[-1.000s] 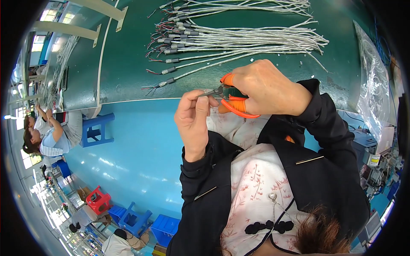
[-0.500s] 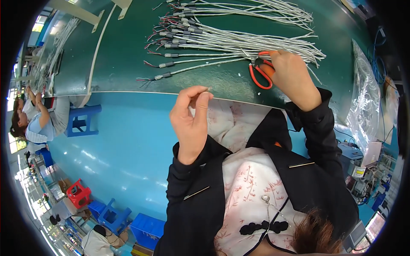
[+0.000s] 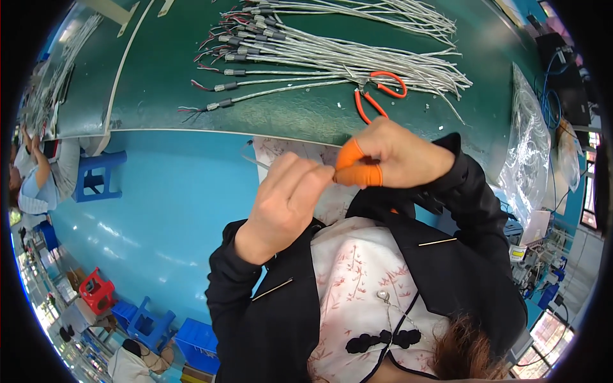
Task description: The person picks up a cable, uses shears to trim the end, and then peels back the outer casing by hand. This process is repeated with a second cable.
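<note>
My left hand (image 3: 284, 204) is closed, and a thin grey cable (image 3: 258, 161) sticks out beyond its knuckles, above the floor in front of the table edge. My right hand (image 3: 399, 153) wears orange finger cots on its thumb and index finger, pinched together against the left fingertips. What lies in that pinch is mostly hidden. Just beyond the right hand, wire cutters (image 3: 364, 81) with red handles lie spread on the green table (image 3: 153, 76). Behind them is a bundle of silvery cables (image 3: 357, 57), with grey sleeves and bare red and dark wire ends at the left.
Another row of cables (image 3: 383, 16) lies farther back. A clear plastic bag (image 3: 527, 140) hangs at the table's right end. Blue stools (image 3: 102, 175) and a red stool (image 3: 97, 290) stand on the floor at left, where a person (image 3: 41, 179) sits at the table.
My right hand has let go of the wire cutters, leaving them on the table, and has come left and nearer to meet my left hand. The left hand has turned, fingers now toward the right.
</note>
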`<state>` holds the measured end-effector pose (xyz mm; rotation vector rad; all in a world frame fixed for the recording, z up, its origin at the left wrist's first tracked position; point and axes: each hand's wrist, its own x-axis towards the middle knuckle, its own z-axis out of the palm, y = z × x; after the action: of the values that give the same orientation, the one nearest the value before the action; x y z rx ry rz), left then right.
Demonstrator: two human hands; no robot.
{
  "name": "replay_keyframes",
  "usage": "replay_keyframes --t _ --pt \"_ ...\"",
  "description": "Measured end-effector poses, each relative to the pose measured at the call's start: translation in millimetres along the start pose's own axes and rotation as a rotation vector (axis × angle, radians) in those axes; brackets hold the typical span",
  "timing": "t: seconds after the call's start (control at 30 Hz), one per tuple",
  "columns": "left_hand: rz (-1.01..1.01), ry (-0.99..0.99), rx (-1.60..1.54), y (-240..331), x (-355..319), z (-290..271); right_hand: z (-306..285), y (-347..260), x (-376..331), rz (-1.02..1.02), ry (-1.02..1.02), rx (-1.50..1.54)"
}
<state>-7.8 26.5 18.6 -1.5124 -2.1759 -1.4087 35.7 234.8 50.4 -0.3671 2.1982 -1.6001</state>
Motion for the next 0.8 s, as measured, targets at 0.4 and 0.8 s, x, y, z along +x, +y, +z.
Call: replay_keyframes --t 0.4,0.8 --pt "-0.055 -0.277 -0.241 9.6 -20.6 -23.4 29.7 -2.2 -14.0 -0.056 -0.075 0.004" --pt "-0.609 0.205 -0.222 -20.8 -19.4 -61.4 -18.1 -8.7 -35.6 0.105 0.509 -0.028"
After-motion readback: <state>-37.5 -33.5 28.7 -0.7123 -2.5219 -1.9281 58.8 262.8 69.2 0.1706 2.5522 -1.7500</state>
